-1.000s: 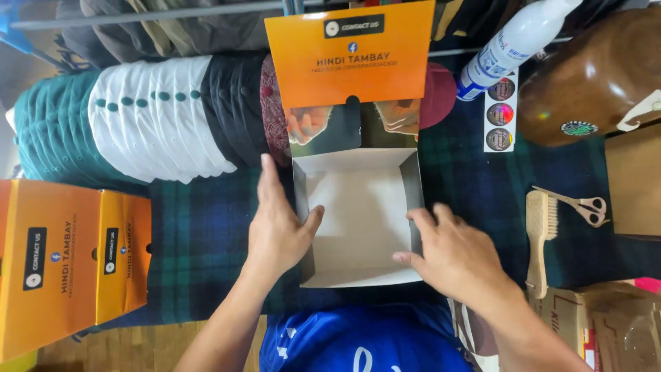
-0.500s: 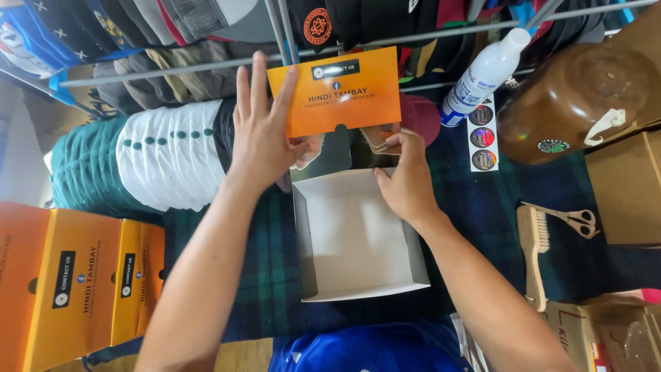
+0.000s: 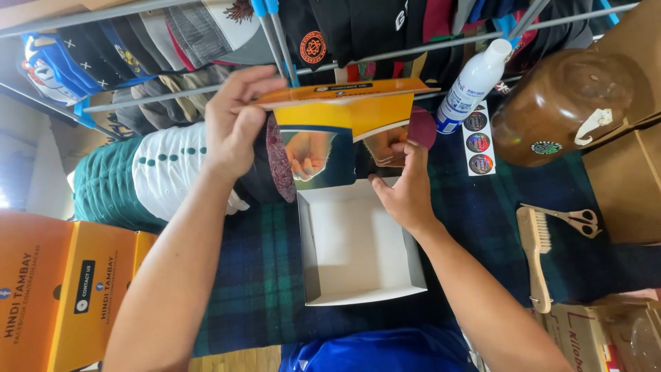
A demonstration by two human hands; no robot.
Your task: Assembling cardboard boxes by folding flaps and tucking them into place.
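Observation:
An open white cardboard box (image 3: 354, 244) sits on a dark green and blue plaid cloth (image 3: 255, 275). Its orange lid (image 3: 344, 103) stands up at the far side, with a shiny inner panel that mirrors my hands. My left hand (image 3: 237, 120) grips the lid's upper left edge and folds its top flap over. My right hand (image 3: 406, 186) presses against the lid's lower right part, at the far rim of the box. Nothing lies inside the box.
A row of stacked caps (image 3: 151, 172) lies at the left, with more caps on a rack (image 3: 206, 41) behind. Orange boxes (image 3: 62, 289) stand at the front left. At the right are a spray bottle (image 3: 475, 83), a brown mannequin head (image 3: 571, 103), a wooden brush (image 3: 537, 255), scissors (image 3: 575, 219) and cardboard boxes (image 3: 626, 179).
Both hands left the box's side walls and went up to the lid. The lid's top flap has folded toward me, and the view has tilted upward.

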